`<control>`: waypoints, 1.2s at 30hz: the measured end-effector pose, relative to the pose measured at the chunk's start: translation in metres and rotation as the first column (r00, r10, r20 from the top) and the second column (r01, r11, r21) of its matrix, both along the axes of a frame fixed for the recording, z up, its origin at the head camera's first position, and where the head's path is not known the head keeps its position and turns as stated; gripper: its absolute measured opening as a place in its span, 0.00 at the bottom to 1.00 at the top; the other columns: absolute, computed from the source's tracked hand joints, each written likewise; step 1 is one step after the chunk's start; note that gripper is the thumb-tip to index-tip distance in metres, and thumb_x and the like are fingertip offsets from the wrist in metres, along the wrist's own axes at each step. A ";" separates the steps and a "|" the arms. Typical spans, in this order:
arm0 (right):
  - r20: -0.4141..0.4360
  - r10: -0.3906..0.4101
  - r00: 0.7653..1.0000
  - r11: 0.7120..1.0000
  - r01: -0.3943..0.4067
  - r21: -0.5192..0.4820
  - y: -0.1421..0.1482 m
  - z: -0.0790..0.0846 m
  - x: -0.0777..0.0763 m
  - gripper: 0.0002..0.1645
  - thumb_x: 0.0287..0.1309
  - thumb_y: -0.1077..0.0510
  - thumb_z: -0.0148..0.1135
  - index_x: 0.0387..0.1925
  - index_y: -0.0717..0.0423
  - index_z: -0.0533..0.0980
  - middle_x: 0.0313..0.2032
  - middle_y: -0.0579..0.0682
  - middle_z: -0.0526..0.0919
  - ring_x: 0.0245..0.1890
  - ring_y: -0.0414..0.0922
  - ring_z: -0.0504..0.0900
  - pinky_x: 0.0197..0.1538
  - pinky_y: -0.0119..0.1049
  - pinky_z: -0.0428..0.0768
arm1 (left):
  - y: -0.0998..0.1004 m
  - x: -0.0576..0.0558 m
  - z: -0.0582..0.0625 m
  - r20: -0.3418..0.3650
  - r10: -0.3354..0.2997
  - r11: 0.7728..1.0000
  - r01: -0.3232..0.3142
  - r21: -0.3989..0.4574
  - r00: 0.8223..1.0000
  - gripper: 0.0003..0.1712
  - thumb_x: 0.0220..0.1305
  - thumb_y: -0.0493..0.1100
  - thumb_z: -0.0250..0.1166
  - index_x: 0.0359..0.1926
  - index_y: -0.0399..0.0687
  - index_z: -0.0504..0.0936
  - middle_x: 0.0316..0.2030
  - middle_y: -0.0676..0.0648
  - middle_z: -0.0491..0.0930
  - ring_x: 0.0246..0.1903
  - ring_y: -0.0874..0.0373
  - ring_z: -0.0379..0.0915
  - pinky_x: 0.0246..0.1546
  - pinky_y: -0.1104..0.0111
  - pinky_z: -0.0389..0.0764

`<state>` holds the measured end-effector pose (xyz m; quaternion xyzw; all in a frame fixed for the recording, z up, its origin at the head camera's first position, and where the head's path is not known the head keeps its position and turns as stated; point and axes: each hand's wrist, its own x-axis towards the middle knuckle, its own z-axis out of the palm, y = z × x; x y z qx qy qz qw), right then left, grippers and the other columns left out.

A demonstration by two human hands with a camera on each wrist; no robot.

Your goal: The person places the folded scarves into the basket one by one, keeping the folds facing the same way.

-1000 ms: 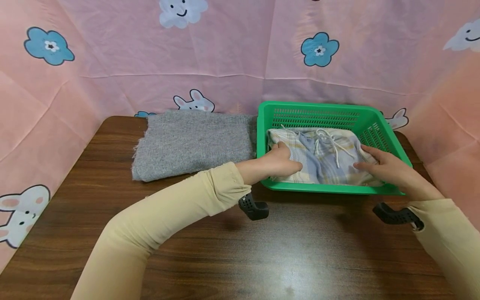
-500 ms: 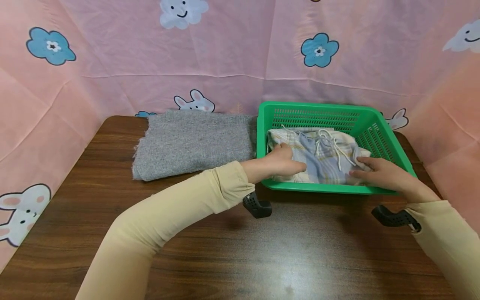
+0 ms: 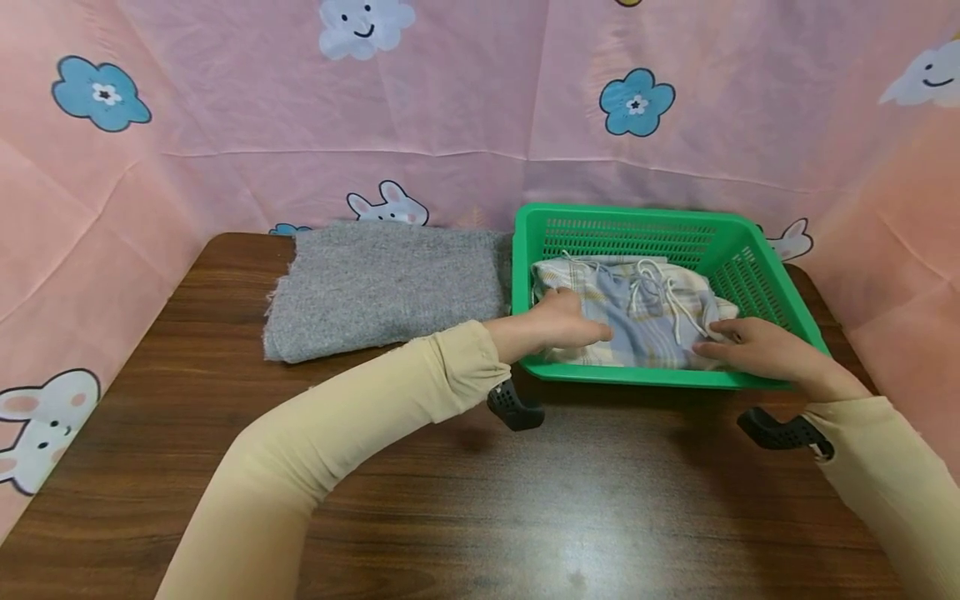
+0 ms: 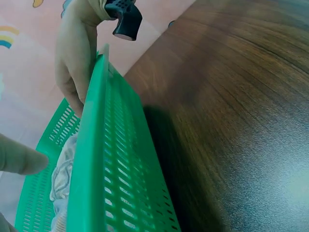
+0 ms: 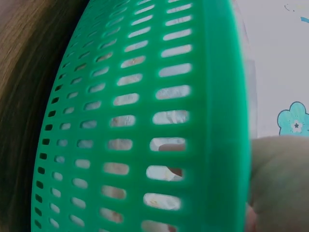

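Inside green basket (image 3: 645,377), left hand (image 3: 558,323), right hand (image 3: 765,346) at plaid cloth (image 3: 648,329), fingers' hold unclear; gray cloth (image 3: 393,287) head view only.

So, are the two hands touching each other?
Apart. The head view shows plaid cloth between the left hand and the right hand.

I can't see the finger tips of the left hand (image 3: 562,323), and some fingers of the right hand (image 3: 768,346) are hidden too, so I can't tell if either grips the checked cloth (image 3: 626,308). That cloth hides the bottom of the green basket (image 3: 637,377). The basket hides one end of the gray cloth (image 3: 393,283) and most of a bunny (image 3: 793,242). Both sleeves (image 3: 375,408) get cut off. Seen from its wrist, the right hand is blurry.
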<state>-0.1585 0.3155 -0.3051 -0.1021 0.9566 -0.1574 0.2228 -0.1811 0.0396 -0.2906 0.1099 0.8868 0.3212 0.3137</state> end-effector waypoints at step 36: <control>-0.175 -0.107 0.979 0.987 0.084 -0.135 -0.027 0.001 0.010 0.41 0.69 0.47 0.52 0.71 0.68 0.53 0.68 0.77 0.49 0.66 0.74 0.51 0.59 0.70 0.58 | -0.042 0.018 -0.006 -0.360 0.009 0.973 0.074 0.217 0.933 0.33 0.69 0.50 0.57 0.71 0.46 0.62 0.74 0.42 0.48 0.74 0.47 0.44 0.69 0.51 0.56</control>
